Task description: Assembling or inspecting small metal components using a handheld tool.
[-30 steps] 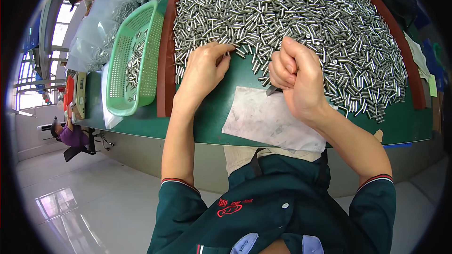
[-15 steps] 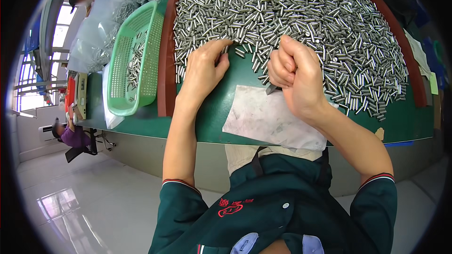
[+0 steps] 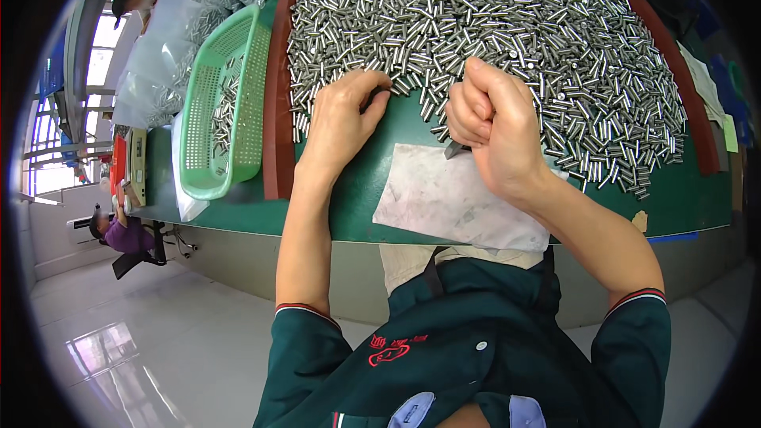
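Observation:
A broad heap of short metal pins (image 3: 491, 24) covers the far part of the green table (image 3: 349, 206). My left hand (image 3: 342, 115) rests at the heap's near edge, thumb and forefinger curled toward each other; whether a pin is between them is hidden. To the right, my right hand (image 3: 495, 131) is closed in a fist around a dark flat-ended tool (image 3: 454, 150). Only the tool's short end shows below the fingers. Beneath that hand lies a stained white cloth (image 3: 444, 198), reaching the table's front edge.
Dark red strips (image 3: 279, 111) border the heap at the sides. Left of it stands a green perforated basket (image 3: 252, 95) with some pins inside. Clear bags of pins (image 3: 151, 63) lie beyond, near a scale (image 3: 135, 166). Other people sit at far left.
The pin seen between my left thumb and forefinger is no longer visible there. My right hand keeps its grip, almost in place. The whole view has shifted slightly.

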`<state>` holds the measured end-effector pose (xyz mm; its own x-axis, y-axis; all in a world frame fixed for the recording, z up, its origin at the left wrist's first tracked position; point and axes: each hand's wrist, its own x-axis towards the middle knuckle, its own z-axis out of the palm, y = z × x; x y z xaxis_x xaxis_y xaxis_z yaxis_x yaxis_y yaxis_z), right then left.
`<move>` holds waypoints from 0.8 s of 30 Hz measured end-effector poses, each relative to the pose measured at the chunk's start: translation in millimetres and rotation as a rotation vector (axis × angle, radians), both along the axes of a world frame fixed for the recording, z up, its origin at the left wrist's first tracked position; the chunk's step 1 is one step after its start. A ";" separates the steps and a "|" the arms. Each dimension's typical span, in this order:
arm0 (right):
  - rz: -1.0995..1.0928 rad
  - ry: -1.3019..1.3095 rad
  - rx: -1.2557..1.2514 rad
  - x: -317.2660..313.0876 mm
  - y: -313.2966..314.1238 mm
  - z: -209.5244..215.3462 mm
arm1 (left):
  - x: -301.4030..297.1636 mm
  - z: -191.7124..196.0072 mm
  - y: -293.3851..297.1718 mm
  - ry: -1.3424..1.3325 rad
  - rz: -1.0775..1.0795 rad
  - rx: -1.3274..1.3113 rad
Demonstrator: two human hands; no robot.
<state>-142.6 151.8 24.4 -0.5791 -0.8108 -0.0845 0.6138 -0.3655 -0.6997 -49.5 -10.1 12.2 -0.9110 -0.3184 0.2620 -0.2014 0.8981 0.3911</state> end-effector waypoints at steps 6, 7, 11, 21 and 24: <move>0.003 -0.002 -0.011 0.5 0.6 -0.7 | 2.8 -3.0 -1.8 0.043 -0.087 -0.013; 0.002 -0.004 -0.011 0.8 0.5 -0.7 | 3.7 -3.0 -1.5 0.048 -0.095 -0.008; 0.001 -0.009 -0.020 2.7 -0.5 -0.3 | 12.0 5.8 8.4 0.058 -0.027 0.059; -0.028 0.035 -0.017 13.7 -5.1 3.3 | 47.8 -1.8 68.6 0.054 0.092 0.329; -0.024 0.028 -0.020 14.1 -9.0 -0.8 | 47.7 -5.9 69.3 0.080 0.091 0.307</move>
